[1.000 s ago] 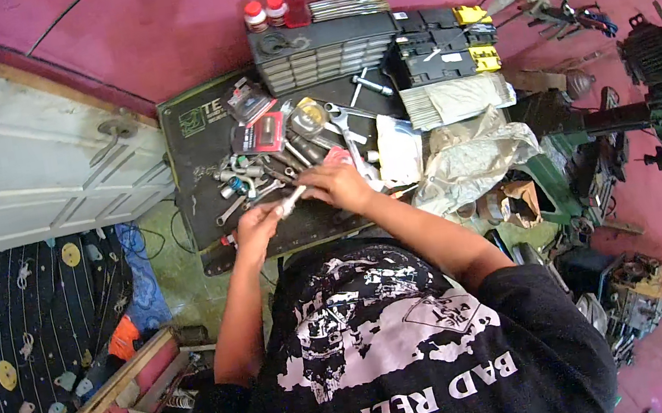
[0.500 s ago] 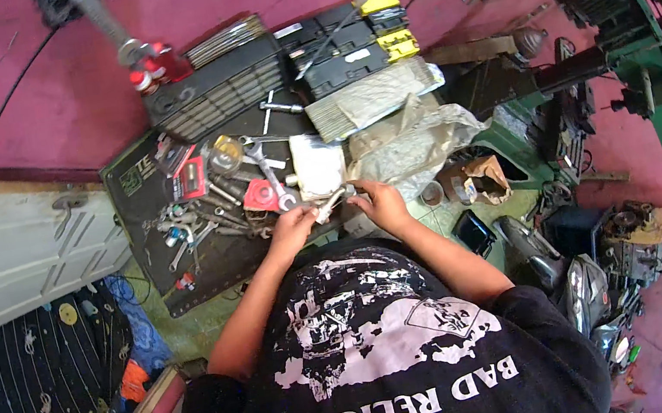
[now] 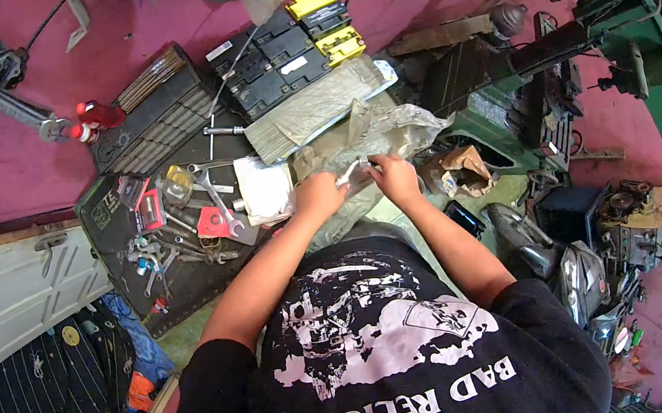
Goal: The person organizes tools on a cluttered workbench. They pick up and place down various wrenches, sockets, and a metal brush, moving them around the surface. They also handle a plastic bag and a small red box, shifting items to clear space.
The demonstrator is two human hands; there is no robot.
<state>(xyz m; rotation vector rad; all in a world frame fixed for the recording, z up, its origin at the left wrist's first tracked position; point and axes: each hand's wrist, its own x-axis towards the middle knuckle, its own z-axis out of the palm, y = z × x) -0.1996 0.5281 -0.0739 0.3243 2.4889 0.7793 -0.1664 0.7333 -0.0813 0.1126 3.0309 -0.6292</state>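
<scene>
A small, pale, elongated piece (image 3: pixel 352 170) is held between my two hands above crumpled clear plastic; its exact kind is too small to make out. The fingers of my left hand (image 3: pixel 319 197) are closed around its left end. My right hand (image 3: pixel 396 178) pinches at its other end, where a small greyish tip shows. Left of my left hand lies a whitish square pad or box (image 3: pixel 265 188) on the bench. A large combination wrench (image 3: pixel 217 197) and a red card with a round part (image 3: pixel 214 222) lie farther left.
Loose tools and sockets (image 3: pixel 172 249) cover the bench's left part. Behind stand a black slotted crate (image 3: pixel 158 117), black-and-yellow batteries (image 3: pixel 273 67) and a wrapped stack of strips (image 3: pixel 319 108). A green drill press (image 3: pixel 656 82) and a torn paper bag (image 3: pixel 465 171) are at right.
Both hands have moved right with the pale piece, from beside the whitish pad to over the crumpled plastic. The head view has shifted, so the bench appears farther left.
</scene>
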